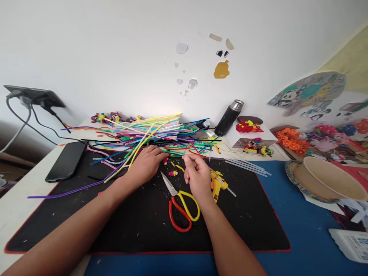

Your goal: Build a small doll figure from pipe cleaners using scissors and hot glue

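My left hand [146,163] is at the front edge of a pile of coloured pipe cleaners [152,130], palm down, its fingers bent over something pink that is mostly hidden. My right hand [197,172] is raised over the black mat, fingers curled and thumb against the index finger; what it pinches, if anything, is too small to name. Between the hands lie a small pink and yellow piece [173,173] and a short yellow strand [179,167]. Scissors [173,191] with one red and one yellow handle lie just below. A yellow glue gun [219,186] rests right of my right hand.
A phone [66,161] lies at the left. Behind stand a black bottle [229,118] and a white box [267,135] with small figures. Glue sticks [248,166] lie right of the pile. Bowls [330,180] and pipe-cleaner flowers [291,142] are at the right.
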Motion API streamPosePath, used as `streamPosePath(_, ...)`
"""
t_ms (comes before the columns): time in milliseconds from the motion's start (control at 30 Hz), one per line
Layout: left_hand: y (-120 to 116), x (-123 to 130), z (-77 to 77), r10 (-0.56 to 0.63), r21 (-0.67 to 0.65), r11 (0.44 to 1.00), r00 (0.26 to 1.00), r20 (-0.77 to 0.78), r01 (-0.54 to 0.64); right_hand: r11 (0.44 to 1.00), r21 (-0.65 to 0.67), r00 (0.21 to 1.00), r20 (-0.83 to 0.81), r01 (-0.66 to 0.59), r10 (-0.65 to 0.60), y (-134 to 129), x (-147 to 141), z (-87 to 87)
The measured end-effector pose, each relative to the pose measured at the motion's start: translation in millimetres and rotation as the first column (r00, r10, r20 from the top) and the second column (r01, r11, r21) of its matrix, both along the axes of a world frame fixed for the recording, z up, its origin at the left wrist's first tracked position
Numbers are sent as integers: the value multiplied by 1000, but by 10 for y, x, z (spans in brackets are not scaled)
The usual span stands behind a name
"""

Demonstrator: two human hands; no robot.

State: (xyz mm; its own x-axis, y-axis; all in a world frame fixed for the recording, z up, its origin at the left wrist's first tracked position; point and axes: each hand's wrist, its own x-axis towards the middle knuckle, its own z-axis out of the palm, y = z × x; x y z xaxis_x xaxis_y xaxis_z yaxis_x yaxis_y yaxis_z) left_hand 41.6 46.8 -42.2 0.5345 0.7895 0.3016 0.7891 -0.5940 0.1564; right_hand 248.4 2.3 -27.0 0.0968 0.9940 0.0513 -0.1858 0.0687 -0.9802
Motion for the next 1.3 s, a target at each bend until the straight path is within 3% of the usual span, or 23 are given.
streamPosePath(133, -6, 38, -99, -2, 32, 999, 997, -80, 4, 1000, 8, 999, 19, -30, 29, -27, -23, 2)
streamPosePath(333, 3, 48, -105, 5, 37, 999, 990, -138, 1, 999, 26, 996, 73, -48, 46, -58, -35, 15)
streamPosePath(500, 27, 5, -53, 15, -43, 999, 999, -43, -17, 998, 22, 994, 97, -57, 54, -68, -37, 1)
streamPosePath(600, 20, -8, 46, 70, -168, 985, 988, 138, -46, 998, 21, 993, 104, -59, 56, -71, -36, -3)
streamPosePath(733, -46, 12, 274, 269, -441, 896, 851, 451, -49, 998, 11, 992, 109, -67, 66, -76, -41, 6)
streamPosePath(833, -122, 49, 452, 328, -506, 863, 749, 575, 11, 996, -6, 991, 105, -87, 87, -78, -49, 11)
streamPosePath(933, -193, 90, 568, 333, -516, 855, 697, 635, 62, 993, -23, 988, 102, -117, 119, -79, -55, 8)
streamPosePath(1167, -261, 161, 528, 311, -529, 815, 593, 743, 235, 988, -30, 980, 124, -151, 153, -84, -66, -32)
streamPosePath(1300, -269, 189, 455, 307, -540, 802, 600, 739, 255, 983, -33, 974, 127, -183, 186, -100, -86, -31)
